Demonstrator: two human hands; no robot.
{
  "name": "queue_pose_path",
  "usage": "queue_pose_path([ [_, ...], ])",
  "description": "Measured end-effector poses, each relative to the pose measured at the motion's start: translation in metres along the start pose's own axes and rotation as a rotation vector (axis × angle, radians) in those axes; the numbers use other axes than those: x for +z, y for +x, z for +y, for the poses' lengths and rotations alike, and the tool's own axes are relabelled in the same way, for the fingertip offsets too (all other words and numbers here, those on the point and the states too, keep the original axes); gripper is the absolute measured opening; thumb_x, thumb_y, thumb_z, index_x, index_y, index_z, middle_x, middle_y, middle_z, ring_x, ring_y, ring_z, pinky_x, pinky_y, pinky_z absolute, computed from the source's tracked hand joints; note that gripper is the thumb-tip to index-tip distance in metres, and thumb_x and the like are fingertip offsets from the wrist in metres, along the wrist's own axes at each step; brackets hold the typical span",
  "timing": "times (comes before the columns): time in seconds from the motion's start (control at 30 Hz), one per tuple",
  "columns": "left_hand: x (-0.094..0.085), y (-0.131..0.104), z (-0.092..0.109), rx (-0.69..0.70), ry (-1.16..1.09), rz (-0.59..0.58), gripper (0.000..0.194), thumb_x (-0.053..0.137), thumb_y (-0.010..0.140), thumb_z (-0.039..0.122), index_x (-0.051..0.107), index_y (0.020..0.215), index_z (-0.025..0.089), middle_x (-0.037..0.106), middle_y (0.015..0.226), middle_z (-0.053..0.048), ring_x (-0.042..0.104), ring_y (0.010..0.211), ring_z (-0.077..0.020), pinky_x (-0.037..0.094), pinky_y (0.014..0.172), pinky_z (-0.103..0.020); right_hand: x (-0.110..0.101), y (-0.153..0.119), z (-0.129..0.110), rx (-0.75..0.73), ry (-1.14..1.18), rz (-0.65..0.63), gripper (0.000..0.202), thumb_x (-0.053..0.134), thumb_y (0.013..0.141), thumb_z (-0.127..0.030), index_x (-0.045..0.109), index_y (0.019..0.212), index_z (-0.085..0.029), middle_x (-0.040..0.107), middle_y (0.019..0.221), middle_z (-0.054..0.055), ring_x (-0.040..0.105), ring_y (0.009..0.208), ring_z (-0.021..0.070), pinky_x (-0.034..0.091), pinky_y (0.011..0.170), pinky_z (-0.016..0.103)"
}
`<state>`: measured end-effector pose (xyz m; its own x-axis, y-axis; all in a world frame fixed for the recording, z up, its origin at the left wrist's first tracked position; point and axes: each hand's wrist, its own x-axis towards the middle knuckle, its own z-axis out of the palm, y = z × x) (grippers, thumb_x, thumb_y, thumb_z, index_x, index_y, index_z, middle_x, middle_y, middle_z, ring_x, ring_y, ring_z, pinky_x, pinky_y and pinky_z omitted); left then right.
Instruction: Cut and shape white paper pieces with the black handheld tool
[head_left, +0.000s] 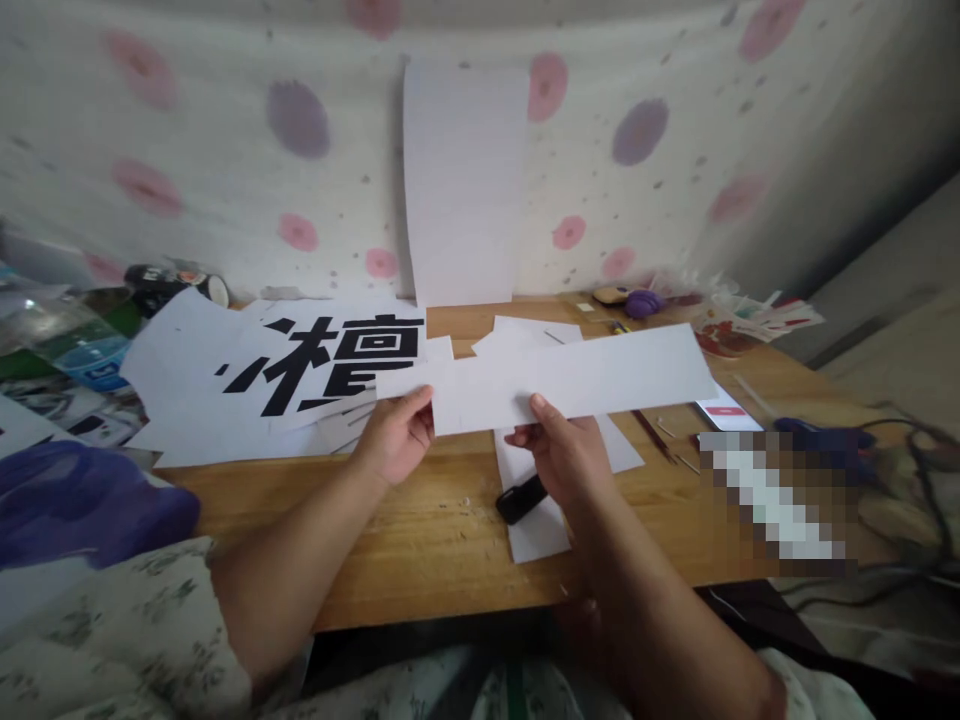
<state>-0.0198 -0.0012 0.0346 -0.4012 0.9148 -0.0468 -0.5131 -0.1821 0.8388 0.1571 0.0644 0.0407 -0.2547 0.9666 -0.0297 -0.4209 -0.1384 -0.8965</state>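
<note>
My left hand [401, 435] pinches the narrow left end of a long white paper strip [630, 375] between thumb and fingers. My right hand [568, 452] grips its lower edge near the middle, thumb on top. The strip is raised over the table and slightly tilted; whether its left end is a separate piece I cannot tell. Below my right hand a black object like a handle [519, 500] lies on white paper [536, 542], partly hidden by the hand. To the left lies a white sheet with a bold black character [300, 360], its right part behind the strip.
The wooden table [420, 560] has a purple bag [90, 505] and a plastic bottle [82, 345] at left. At right are a phone [731, 413], a brown pencil-like stick [655, 436] and cables [926, 480]. A blank sheet [465, 190] stands against the dotted curtain [225, 130].
</note>
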Motion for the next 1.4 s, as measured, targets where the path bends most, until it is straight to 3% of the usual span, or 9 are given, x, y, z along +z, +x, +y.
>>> queue_pose_path([
  [0.2, -0.007, 0.004, 0.014, -0.017, 0.152, -0.039, 0.041, 0.075, 0.064, 0.049, 0.066, 0.089, 0.018, 0.071, 0.083, -0.006, 0.066, 0.076, -0.0182, 0.053, 0.059, -0.024, -0.032, 0.018, -0.059, -0.016, -0.261, -0.160, 0.037, 0.084, 0.056, -0.034, 0.065, 0.080, -0.014, 0.066, 0.064, 0.000, 0.055, 0.043, 0.0099, 0.050, 0.039, 0.023],
  [0.37, 0.002, -0.006, 0.005, -0.064, 0.482, -0.203, 0.046, 0.086, 0.057, 0.036, 0.069, 0.095, 0.017, 0.070, 0.084, -0.005, 0.058, 0.062, -0.0130, 0.046, 0.049, -0.019, -0.031, 0.021, -0.056, 0.059, -0.308, -0.212, 0.032, 0.083, 0.061, -0.035, 0.063, 0.077, -0.015, 0.060, 0.055, -0.003, 0.049, 0.041, 0.0072, 0.047, 0.040, 0.021],
  [0.5, 0.006, -0.009, -0.002, -0.072, 0.679, -0.202, 0.044, 0.082, 0.058, 0.036, 0.069, 0.097, 0.018, 0.068, 0.085, -0.004, 0.053, 0.059, -0.0118, 0.039, 0.044, -0.017, -0.043, 0.019, -0.056, 0.063, -0.480, -0.311, 0.040, 0.072, 0.073, -0.053, 0.066, 0.081, -0.014, 0.069, 0.067, 0.004, 0.061, 0.052, 0.0131, 0.053, 0.050, 0.027],
  [0.63, 0.006, -0.009, 0.000, -0.011, 0.763, -0.129, 0.038, 0.073, 0.064, 0.039, 0.065, 0.094, 0.018, 0.063, 0.080, 0.000, 0.048, 0.059, -0.0105, 0.041, 0.049, -0.019, -0.071, 0.003, -0.065, -0.241, -1.167, -0.555, 0.027, 0.065, 0.084, -0.026, 0.069, 0.109, -0.016, 0.074, 0.106, 0.012, 0.069, 0.083, 0.0214, 0.055, 0.071, 0.035],
  [0.73, 0.007, -0.012, 0.001, -0.016, 0.844, -0.105, 0.024, 0.068, 0.072, 0.037, 0.061, 0.086, 0.018, 0.058, 0.070, 0.003, 0.044, 0.056, -0.0095, 0.038, 0.050, -0.019, -0.079, -0.009, -0.058, -0.482, -1.783, -0.736, 0.033, 0.055, 0.086, -0.004, 0.066, 0.115, -0.017, 0.072, 0.112, 0.013, 0.065, 0.097, 0.0240, 0.052, 0.079, 0.036],
  [0.8, 0.008, -0.014, 0.000, -0.036, 0.904, -0.096, 0.027, 0.068, 0.073, 0.038, 0.062, 0.090, 0.018, 0.060, 0.072, 0.003, 0.046, 0.058, -0.0110, 0.038, 0.051, -0.019, -0.076, -0.012, -0.048, -0.548, -1.962, -0.816, 0.030, 0.050, 0.092, -0.004, 0.065, 0.115, -0.016, 0.071, 0.110, 0.013, 0.064, 0.097, 0.0239, 0.050, 0.073, 0.033],
  [0.93, 0.009, -0.014, -0.003, -0.067, 1.034, -0.098, 0.034, 0.068, 0.074, 0.044, 0.063, 0.096, 0.019, 0.068, 0.088, 0.000, 0.057, 0.074, -0.0184, 0.043, 0.059, -0.023, -0.068, -0.008, -0.036, -0.569, -2.036, -0.867, 0.021, 0.048, 0.097, -0.013, 0.066, 0.106, -0.016, 0.070, 0.104, 0.011, 0.061, 0.093, 0.0246, 0.045, 0.063, 0.031],
  [1.1, 0.011, -0.014, -0.004, -0.043, 1.208, -0.065, 0.028, 0.069, 0.071, 0.044, 0.065, 0.090, 0.024, 0.069, 0.088, 0.003, 0.060, 0.083, -0.0227, 0.039, 0.067, -0.025, -0.075, -0.016, -0.051, -0.685, -2.001, -0.831, 0.018, 0.048, 0.095, -0.014, 0.065, 0.095, -0.018, 0.066, 0.103, 0.010, 0.058, 0.086, 0.0213, 0.043, 0.064, 0.031],
  [1.4, 0.010, -0.017, -0.010, -0.151, 1.335, -0.073, 0.037, 0.062, 0.070, 0.055, 0.064, 0.098, 0.030, 0.072, 0.102, 0.004, 0.062, 0.100, -0.0297, 0.039, 0.081, -0.031, -0.110, -0.069, -0.085, -0.847, -1.437, -0.677, 0.010, 0.055, 0.090, -0.021, 0.064, 0.087, -0.017, 0.061, 0.084, 0.006, 0.058, 0.069, 0.0142, 0.047, 0.061, 0.025],
])
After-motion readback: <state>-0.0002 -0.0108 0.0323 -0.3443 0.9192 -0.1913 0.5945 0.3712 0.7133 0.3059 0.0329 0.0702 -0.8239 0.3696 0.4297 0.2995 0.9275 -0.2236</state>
